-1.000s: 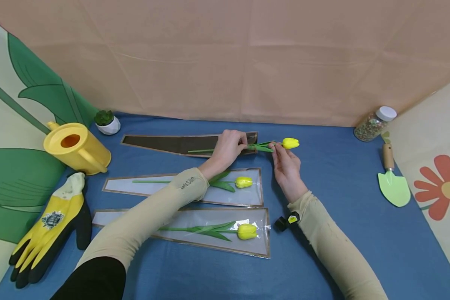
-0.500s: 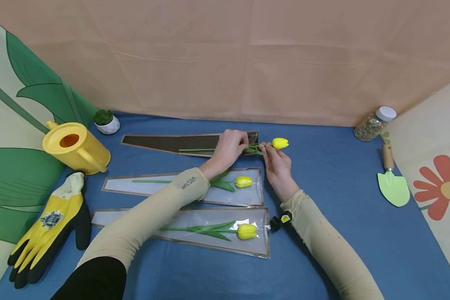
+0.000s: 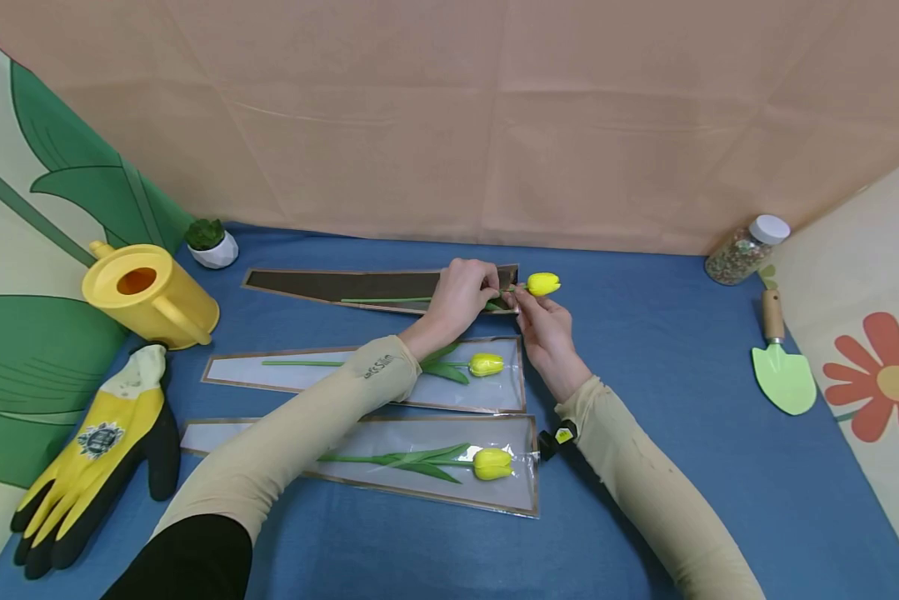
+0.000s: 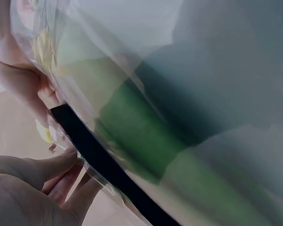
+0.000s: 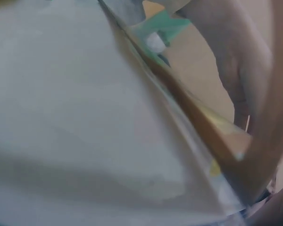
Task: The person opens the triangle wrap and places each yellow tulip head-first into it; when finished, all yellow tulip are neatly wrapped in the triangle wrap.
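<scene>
In the head view my left hand (image 3: 460, 296) pinches the right-hand end of a dark, brown-edged flower sleeve (image 3: 322, 284) at the back of the table. My right hand (image 3: 550, 337) pinches a yellow tulip (image 3: 543, 283) just below its bloom. The tulip's stem (image 3: 382, 300) stretches left over the dark sleeve, while the bloom is past its right end. My left arm covers part of the stem and leaves. In the left wrist view, the fingers (image 4: 61, 162) hold a clear film edge.
Two pale sleeves, a middle one (image 3: 247, 369) and a front one (image 3: 509, 496), each hold a yellow tulip. On the left are a yellow watering can (image 3: 187, 304), a work glove (image 3: 112, 442) and a small potted plant (image 3: 217, 248). A jar (image 3: 741, 250) and green trowel (image 3: 784, 379) are right.
My right hand has moved left with the tulip, so its stem reaches further along the dark sleeve and the bloom is closer to the sleeve's end. My left hand has stayed in place.
</scene>
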Available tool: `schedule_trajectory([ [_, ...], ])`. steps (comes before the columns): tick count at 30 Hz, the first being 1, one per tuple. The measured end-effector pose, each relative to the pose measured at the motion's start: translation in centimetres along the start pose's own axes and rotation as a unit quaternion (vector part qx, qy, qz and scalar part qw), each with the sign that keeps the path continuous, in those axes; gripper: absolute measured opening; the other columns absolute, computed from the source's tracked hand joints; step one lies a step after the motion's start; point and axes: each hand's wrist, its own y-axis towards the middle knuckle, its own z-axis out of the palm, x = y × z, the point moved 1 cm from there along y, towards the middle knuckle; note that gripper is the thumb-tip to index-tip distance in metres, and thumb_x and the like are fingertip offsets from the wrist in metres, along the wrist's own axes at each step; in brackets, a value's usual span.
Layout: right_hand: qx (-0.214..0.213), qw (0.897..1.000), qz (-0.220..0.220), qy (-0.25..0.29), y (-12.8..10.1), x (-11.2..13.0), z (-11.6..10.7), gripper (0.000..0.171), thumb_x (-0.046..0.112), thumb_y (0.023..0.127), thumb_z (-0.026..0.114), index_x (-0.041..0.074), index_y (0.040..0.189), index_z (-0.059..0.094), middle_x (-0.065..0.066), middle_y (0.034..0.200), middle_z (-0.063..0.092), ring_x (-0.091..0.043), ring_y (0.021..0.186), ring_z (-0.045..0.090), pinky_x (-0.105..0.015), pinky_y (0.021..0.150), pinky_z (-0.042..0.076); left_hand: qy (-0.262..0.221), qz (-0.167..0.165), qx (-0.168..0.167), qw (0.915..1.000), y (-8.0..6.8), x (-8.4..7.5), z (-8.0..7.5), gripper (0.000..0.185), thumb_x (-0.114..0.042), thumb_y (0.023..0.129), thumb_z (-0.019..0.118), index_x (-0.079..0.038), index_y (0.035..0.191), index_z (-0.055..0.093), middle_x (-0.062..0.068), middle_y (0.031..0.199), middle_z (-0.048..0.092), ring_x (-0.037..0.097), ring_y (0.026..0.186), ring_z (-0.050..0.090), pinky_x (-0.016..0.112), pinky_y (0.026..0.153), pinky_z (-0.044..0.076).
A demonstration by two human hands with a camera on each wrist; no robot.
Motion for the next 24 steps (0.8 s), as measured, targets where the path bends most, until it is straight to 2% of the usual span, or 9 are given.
schedule_trajectory([
  [4,0.004,0.999,-0.01,-0.052,-0.05,-0.17,0.05,0.042,0.01,0.108,0.065,-0.006,0.147,0.057,0.006,0.092,0.072,-0.003,0.067,0.054,-0.016,0.061,0.04,0.001,0.003,-0.003,1.0,0.04,-0.03,0.09,0.007,-0.007,0.1,0.077,-0.005,0.094,0.078,0.008,0.093,0.076,0.02,0.078,0.067,0.033,0.074,0.055],
  [7,0.001,0.997,-0.008,-0.073,-0.02,-0.18,0.17,0.038,0.011,0.108,0.066,-0.005,0.142,0.061,0.006,0.088,0.072,-0.004,0.064,0.051,-0.017,0.059,0.04,-0.001,0.003,-0.005,1.0,0.05,-0.05,0.09,0.008,-0.007,0.101,0.076,-0.005,0.093,0.078,0.007,0.091,0.076,0.019,0.076,0.066,0.032,0.072,0.054],
  [11,-0.009,0.996,0.003,-0.094,-0.01,-0.02,0.4,0.035,0.013,0.108,0.067,-0.003,0.139,0.065,0.008,0.086,0.073,-0.003,0.069,0.057,-0.017,0.06,0.04,-0.008,0.003,-0.004,1.0,0.08,-0.11,0.03,0.011,-0.006,0.101,0.076,-0.007,0.091,0.078,0.005,0.088,0.075,0.018,0.074,0.066,0.031,0.07,0.053],
  [15,-0.005,0.993,0.006,-0.118,0.04,-0.01,0.54,0.039,0.013,0.109,0.065,-0.005,0.144,0.062,0.01,0.083,0.074,-0.002,0.075,0.063,-0.018,0.062,0.04,-0.012,0.0,-0.001,0.9999,0.13,-0.2,-0.02,0.012,-0.006,0.102,0.075,-0.007,0.09,0.077,0.005,0.088,0.074,0.017,0.073,0.064,0.03,0.069,0.051],
  [24,0.015,0.987,0.002,-0.157,0.31,0.16,0.36,0.041,0.008,0.107,0.067,-0.01,0.143,0.061,0.009,0.08,0.073,-0.003,0.072,0.063,-0.019,0.059,0.044,-0.013,-0.006,0.003,0.9999,0.07,-0.23,-0.04,0.008,-0.008,0.101,0.076,-0.007,0.092,0.078,0.006,0.091,0.075,0.017,0.073,0.064,0.029,0.068,0.051],
])
